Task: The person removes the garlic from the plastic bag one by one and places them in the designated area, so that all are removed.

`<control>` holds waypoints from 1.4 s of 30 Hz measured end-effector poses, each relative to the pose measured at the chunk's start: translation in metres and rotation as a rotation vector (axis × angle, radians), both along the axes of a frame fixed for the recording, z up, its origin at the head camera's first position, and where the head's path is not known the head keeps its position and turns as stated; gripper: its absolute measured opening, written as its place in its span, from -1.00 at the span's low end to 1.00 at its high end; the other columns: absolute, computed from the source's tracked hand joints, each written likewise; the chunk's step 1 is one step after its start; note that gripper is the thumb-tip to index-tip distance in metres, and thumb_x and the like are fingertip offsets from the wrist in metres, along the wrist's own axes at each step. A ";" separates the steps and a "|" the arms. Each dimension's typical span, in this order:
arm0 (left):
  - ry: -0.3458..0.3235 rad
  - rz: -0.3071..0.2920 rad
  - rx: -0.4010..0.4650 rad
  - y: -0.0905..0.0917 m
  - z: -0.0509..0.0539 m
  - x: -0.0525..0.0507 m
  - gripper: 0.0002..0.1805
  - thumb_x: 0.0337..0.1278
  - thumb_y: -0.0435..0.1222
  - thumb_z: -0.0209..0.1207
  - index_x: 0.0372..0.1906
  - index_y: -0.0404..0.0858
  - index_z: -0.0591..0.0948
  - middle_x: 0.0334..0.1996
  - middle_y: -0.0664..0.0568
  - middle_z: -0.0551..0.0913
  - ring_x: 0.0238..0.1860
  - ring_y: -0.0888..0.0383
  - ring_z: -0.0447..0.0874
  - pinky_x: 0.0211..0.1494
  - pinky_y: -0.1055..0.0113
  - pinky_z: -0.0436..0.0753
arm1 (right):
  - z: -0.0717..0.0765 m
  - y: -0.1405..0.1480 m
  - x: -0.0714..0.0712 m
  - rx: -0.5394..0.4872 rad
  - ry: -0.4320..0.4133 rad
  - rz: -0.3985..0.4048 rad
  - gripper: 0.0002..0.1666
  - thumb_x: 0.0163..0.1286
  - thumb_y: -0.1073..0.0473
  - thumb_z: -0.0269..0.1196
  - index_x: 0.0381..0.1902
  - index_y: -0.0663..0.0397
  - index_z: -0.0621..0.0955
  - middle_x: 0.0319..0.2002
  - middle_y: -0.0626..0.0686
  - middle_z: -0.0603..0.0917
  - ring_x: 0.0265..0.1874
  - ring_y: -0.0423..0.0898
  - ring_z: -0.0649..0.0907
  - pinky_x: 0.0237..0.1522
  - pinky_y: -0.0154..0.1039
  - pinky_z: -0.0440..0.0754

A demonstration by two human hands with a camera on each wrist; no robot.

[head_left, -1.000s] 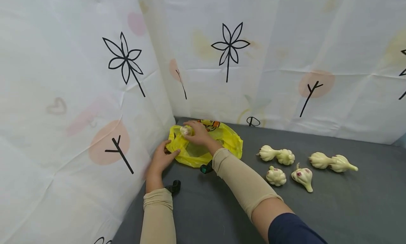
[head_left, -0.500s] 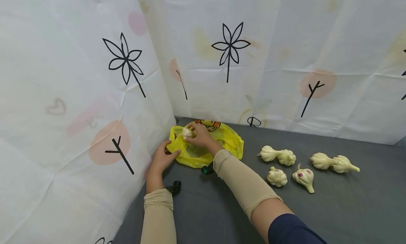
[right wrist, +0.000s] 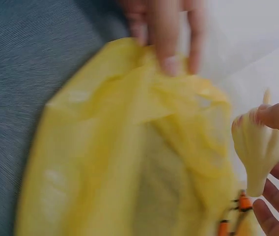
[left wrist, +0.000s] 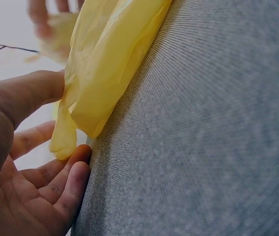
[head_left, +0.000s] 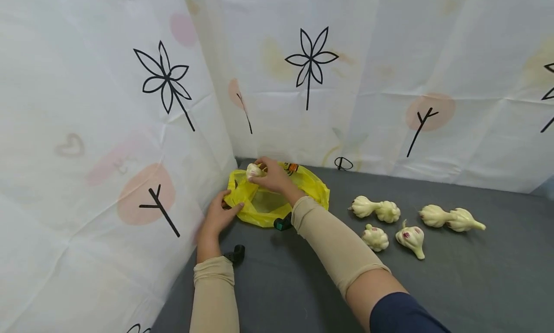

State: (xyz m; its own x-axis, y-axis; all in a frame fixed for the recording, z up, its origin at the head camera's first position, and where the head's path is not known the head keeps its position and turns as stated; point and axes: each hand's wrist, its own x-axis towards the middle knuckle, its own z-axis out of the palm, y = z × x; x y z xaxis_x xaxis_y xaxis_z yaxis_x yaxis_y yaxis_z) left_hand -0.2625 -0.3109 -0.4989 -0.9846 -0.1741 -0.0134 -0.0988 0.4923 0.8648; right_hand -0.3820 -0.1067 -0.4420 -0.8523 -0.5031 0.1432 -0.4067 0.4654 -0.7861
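Note:
A yellow plastic bag [head_left: 316,185] lies spread on the grey table at the far left corner, its mouth facing up. My left hand [head_left: 218,215] holds the bag's near-left edge between thumb and fingers; in the left wrist view the thumb [left wrist: 36,93] touches the film. Over the bag's left part, my right hand [head_left: 274,177] grips a pale garlic bulb [head_left: 253,172] with its fingertips. Purple marks and a stem show on this garlic bulb [right wrist: 257,147] in the right wrist view. It is held above the bag.
Several more garlic bulbs [head_left: 375,238] lie on the table [head_left: 454,280] to the right of the bag, some end to end in pairs. White printed cloth walls [head_left: 368,83] stand behind and at the left, close to the bag.
My right hand has risen slightly with the garlic bulb, which first shifted a little right, then back left. The left hand stays at the bag's edge. The view has tilted slightly.

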 end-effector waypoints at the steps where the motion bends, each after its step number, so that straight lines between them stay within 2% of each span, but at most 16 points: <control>1: 0.001 -0.001 0.000 0.000 0.000 0.000 -0.15 0.45 -0.10 0.32 0.64 -0.33 0.23 0.57 -0.33 0.31 0.49 -0.33 0.40 0.51 -0.22 0.44 | 0.007 0.003 -0.001 -0.008 0.008 0.003 -0.35 0.41 -0.06 0.49 0.34 0.00 0.54 0.26 0.13 0.64 0.27 0.08 0.63 0.28 0.06 0.66; 9: -0.005 -0.010 -0.013 0.000 0.002 -0.001 -0.14 0.45 -0.09 0.31 0.65 -0.32 0.22 0.60 -0.32 0.27 0.52 -0.34 0.36 0.53 -0.23 0.41 | 0.057 0.048 -0.004 -0.059 0.039 -0.007 -0.37 0.41 -0.01 0.49 0.32 0.03 0.55 0.17 0.18 0.66 0.17 0.11 0.65 0.22 0.06 0.68; 13: 0.000 -0.017 -0.016 0.001 0.003 0.000 -0.14 0.44 -0.10 0.31 0.64 -0.34 0.23 0.59 -0.34 0.27 0.52 -0.34 0.36 0.55 -0.23 0.40 | 0.072 0.078 -0.001 -0.045 0.057 -0.022 -0.34 0.40 -0.04 0.49 0.34 0.02 0.54 0.21 0.17 0.63 0.19 0.14 0.62 0.26 0.09 0.64; 21: -0.008 -0.014 -0.054 0.001 0.002 -0.001 -0.15 0.45 -0.09 0.31 0.63 -0.33 0.24 0.60 -0.33 0.27 0.50 -0.34 0.37 0.53 -0.23 0.40 | 0.084 0.134 0.013 -0.002 0.107 -0.033 -0.30 0.38 -0.11 0.49 0.37 -0.03 0.54 0.27 0.14 0.60 0.23 0.13 0.61 0.26 0.14 0.61; 28: -0.018 -0.016 -0.073 0.000 0.004 0.000 -0.14 0.45 -0.09 0.31 0.63 -0.35 0.22 0.59 -0.35 0.27 0.49 -0.34 0.37 0.53 -0.24 0.39 | 0.101 0.172 0.041 -0.012 0.127 -0.022 -0.33 0.39 -0.08 0.49 0.37 -0.06 0.55 0.25 0.13 0.63 0.23 0.13 0.63 0.24 0.13 0.60; 35: -0.013 -0.014 -0.082 -0.002 -0.001 -0.002 -0.15 0.45 -0.08 0.31 0.63 -0.33 0.23 0.57 -0.35 0.30 0.49 -0.33 0.39 0.52 -0.23 0.41 | 0.107 0.208 0.066 -0.044 0.167 -0.004 -0.37 0.40 0.04 0.50 0.36 -0.02 0.58 0.23 0.12 0.66 0.18 0.10 0.65 0.21 0.18 0.60; 38: -0.006 -0.015 -0.086 -0.002 -0.002 -0.002 -0.15 0.45 -0.10 0.30 0.63 -0.35 0.23 0.56 -0.36 0.30 0.48 -0.33 0.39 0.52 -0.23 0.41 | 0.105 0.226 0.078 -0.044 0.183 -0.014 -0.40 0.40 0.07 0.50 0.35 -0.05 0.59 0.22 0.08 0.66 0.18 0.06 0.65 0.20 0.14 0.61; 42: -0.013 -0.017 -0.087 -0.002 -0.002 -0.003 -0.15 0.46 -0.10 0.30 0.63 -0.34 0.22 0.58 -0.35 0.29 0.50 -0.33 0.37 0.54 -0.23 0.40 | 0.101 0.250 0.095 -0.034 0.222 -0.048 -0.40 0.41 0.09 0.49 0.36 -0.07 0.59 0.23 0.04 0.67 0.16 -0.03 0.64 0.15 -0.14 0.63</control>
